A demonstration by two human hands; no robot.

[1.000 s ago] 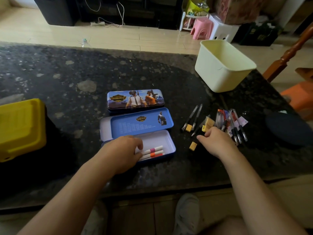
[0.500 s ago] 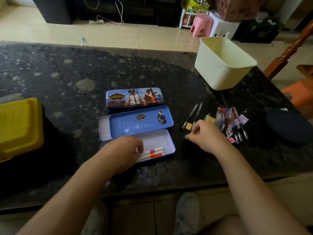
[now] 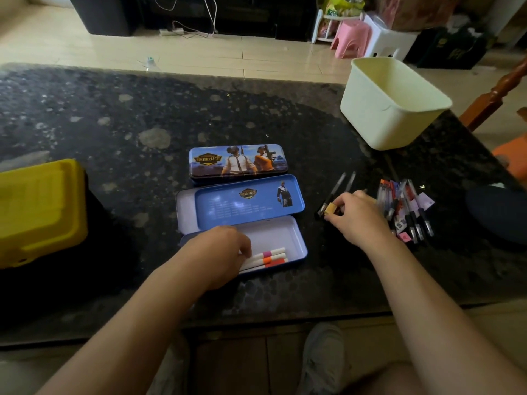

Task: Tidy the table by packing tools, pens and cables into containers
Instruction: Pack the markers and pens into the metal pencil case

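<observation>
An open blue pencil tin (image 3: 293, 238) lies in front of me on the dark stone table (image 3: 142, 115). Three white markers (image 3: 271, 256) with pink, orange and red bands lie in its tray. My left hand (image 3: 219, 255) rests on the tray's left part, fingertips touching the markers. My right hand (image 3: 359, 216) is to the right of the tin, pinching a small tan block (image 3: 330, 208) next to two black pens (image 3: 339, 186). A pile of pens (image 3: 407, 209) lies just right of that hand.
A closed printed pencil tin (image 3: 238, 162) sits behind the open one. A cream plastic tub (image 3: 390, 104) stands at the back right. A yellow box (image 3: 37, 209) is at the left edge. A dark round object (image 3: 496, 212) lies far right.
My right hand has moved left from the pen pile to the two black pens and now pinches a tan block. The loose tan block near the tin is gone. My left hand barely moved.
</observation>
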